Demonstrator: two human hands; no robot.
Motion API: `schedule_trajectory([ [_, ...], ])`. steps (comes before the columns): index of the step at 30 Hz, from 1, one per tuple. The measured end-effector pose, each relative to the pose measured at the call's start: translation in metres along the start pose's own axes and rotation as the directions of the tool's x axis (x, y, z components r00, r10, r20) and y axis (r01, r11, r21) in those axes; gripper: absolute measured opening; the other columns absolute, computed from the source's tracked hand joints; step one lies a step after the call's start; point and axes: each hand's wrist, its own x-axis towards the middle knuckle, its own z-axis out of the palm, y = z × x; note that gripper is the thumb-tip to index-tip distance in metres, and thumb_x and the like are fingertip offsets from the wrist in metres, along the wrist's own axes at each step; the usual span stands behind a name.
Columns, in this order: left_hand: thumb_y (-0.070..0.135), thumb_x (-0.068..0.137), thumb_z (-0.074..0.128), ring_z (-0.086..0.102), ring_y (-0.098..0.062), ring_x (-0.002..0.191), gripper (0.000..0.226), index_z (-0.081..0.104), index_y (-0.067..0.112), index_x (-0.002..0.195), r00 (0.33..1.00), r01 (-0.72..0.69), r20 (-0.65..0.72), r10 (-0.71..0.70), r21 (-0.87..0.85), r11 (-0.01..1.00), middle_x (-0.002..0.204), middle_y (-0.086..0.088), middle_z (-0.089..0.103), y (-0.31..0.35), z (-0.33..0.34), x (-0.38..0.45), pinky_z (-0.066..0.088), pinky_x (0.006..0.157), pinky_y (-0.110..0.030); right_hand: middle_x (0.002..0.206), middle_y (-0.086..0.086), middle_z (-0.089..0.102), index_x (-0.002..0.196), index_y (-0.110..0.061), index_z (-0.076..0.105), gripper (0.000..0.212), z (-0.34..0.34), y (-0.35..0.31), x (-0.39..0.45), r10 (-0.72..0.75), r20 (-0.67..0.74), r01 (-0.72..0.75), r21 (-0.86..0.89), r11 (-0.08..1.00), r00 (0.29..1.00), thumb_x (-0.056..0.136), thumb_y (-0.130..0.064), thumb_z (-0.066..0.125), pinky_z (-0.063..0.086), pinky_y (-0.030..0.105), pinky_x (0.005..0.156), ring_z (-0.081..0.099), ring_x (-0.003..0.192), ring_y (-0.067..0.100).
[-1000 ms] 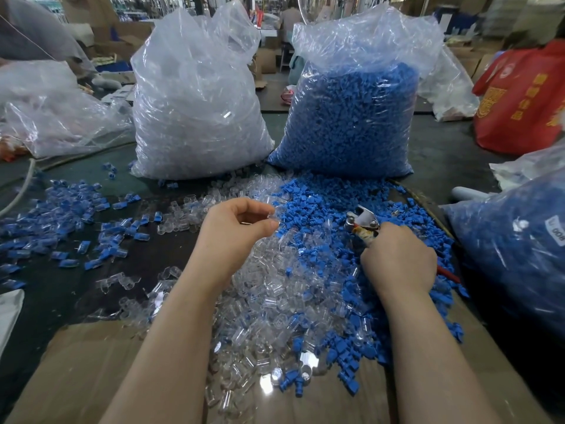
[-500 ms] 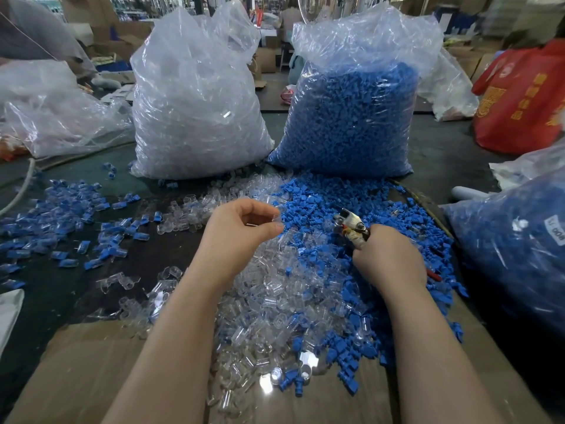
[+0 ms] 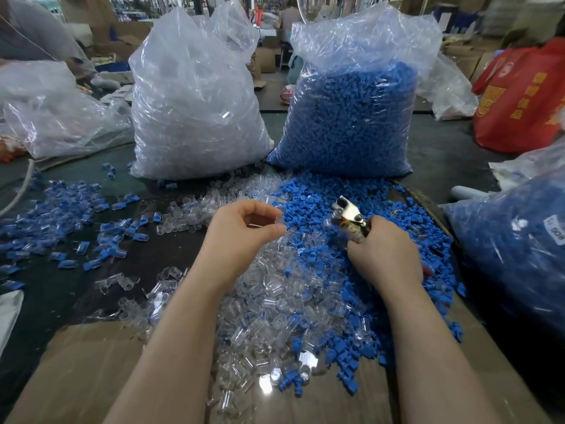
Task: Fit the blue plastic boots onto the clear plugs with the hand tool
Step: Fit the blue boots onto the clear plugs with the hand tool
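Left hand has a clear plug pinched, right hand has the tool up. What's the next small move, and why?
Probably bring the two together. The left hand pinches a clear plug at its fingertips, apart from the hand tool that the right hand grips. Whether a blue boot already sits on the tool's raised head is unclear.

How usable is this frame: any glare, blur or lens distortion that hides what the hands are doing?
Head view: wide-angle bending bows the edges; the far workshop is soft. Glare flares on the big clear plastic bag and on loose clear plugs near the bottom. The metal hand tool in the right hand is slightly smeared; the small clear plug pinched by the left hand barely shows.
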Motion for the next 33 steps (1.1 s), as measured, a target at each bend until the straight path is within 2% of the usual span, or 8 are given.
schedule_trajectory([
  [3,0.011,0.079,0.08,0.071,-0.011,0.082,0.016,0.072,0.021,0.087,1.0,-0.018,0.012,0.018,-0.042,0.999,0.086,0.003,0.076,0.002,0.002,-0.001,0.055,0.075,-0.019,0.075,-0.005,0.055,0.084,-0.024,0.049,0.014,-0.001,-0.005,-0.001,-0.089,-0.073,0.103,0.212,0.972,0.993,0.086,-0.034,0.06,0.031,0.031,0.053,0.051,0.068,0.021],
  [7,0.008,0.079,0.079,0.071,-0.01,0.083,0.018,0.07,0.019,0.09,0.997,-0.041,0.066,0.05,-0.13,0.991,0.086,0.003,0.076,0.008,0.01,-0.004,0.052,0.07,-0.017,0.074,-0.013,0.063,0.085,-0.03,0.059,0.01,-0.006,-0.018,-0.01,-0.237,-0.074,0.234,0.588,0.775,0.969,0.089,-0.028,0.068,0.043,0.028,0.06,0.057,0.068,0.006],
  [11,0.005,0.081,0.077,0.071,-0.014,0.083,0.017,0.069,0.018,0.088,0.995,-0.073,0.049,0.083,-0.181,0.981,0.082,0.004,0.076,0.011,0.019,-0.005,0.057,0.079,-0.028,0.078,-0.017,0.068,0.084,-0.033,0.062,0.02,-0.01,-0.034,-0.02,-0.368,-0.062,0.297,0.72,0.628,0.928,0.087,-0.017,0.072,0.045,0.019,0.058,0.06,0.067,0.005],
  [14,0.002,0.081,0.076,0.071,-0.02,0.082,0.018,0.069,0.018,0.085,0.995,-0.09,0.022,0.098,-0.217,0.972,0.079,0.004,0.074,0.011,0.02,-0.005,0.057,0.078,-0.03,0.083,-0.011,0.071,0.084,-0.033,0.065,0.023,-0.011,-0.038,-0.024,-0.403,-0.071,0.312,0.757,0.574,0.913,0.086,-0.012,0.074,0.051,0.025,0.064,0.066,0.073,0.012],
  [17,0.003,0.08,0.077,0.073,-0.025,0.087,0.016,0.07,0.014,0.089,0.994,-0.101,0.026,0.11,-0.228,0.968,0.085,-0.005,0.076,0.011,0.018,-0.006,0.058,0.077,-0.027,0.078,-0.012,0.071,0.083,-0.031,0.066,0.021,-0.012,-0.037,-0.025,-0.407,-0.064,0.291,0.799,0.526,0.911,0.089,-0.011,0.071,0.052,0.018,0.063,0.065,0.07,0.004],
  [22,0.0,0.076,0.079,0.071,-0.008,0.078,0.02,0.07,0.014,0.087,0.984,-0.168,0.018,0.175,-0.205,0.964,0.082,0.002,0.076,0.013,0.02,-0.006,0.054,0.072,-0.017,0.073,-0.005,0.07,0.078,-0.03,0.069,0.014,-0.014,-0.038,-0.026,-0.387,-0.078,0.271,0.837,0.475,0.919,0.087,-0.021,0.074,0.047,0.018,0.059,0.06,0.065,0.002],
  [25,0.0,0.074,0.08,0.072,-0.009,0.08,0.02,0.071,0.013,0.085,0.982,-0.184,0.005,0.188,-0.17,0.968,0.083,0.003,0.076,0.012,0.021,-0.007,0.055,0.072,-0.018,0.071,-0.016,0.07,0.08,-0.029,0.069,0.015,-0.014,-0.038,-0.025,-0.386,-0.069,0.261,0.843,0.471,0.92,0.088,-0.016,0.073,0.046,0.01,0.059,0.061,0.065,-0.004],
  [33,0.003,0.076,0.08,0.072,-0.011,0.081,0.019,0.073,0.013,0.091,0.984,-0.18,-0.018,0.18,-0.194,0.964,0.086,0.001,0.076,0.01,0.018,-0.005,0.055,0.072,-0.018,0.081,-0.011,0.072,0.085,-0.026,0.068,0.016,-0.013,-0.038,-0.025,-0.339,-0.115,0.264,0.862,0.433,0.934,0.09,-0.011,0.07,0.053,0.016,0.072,0.066,0.076,0.002],
])
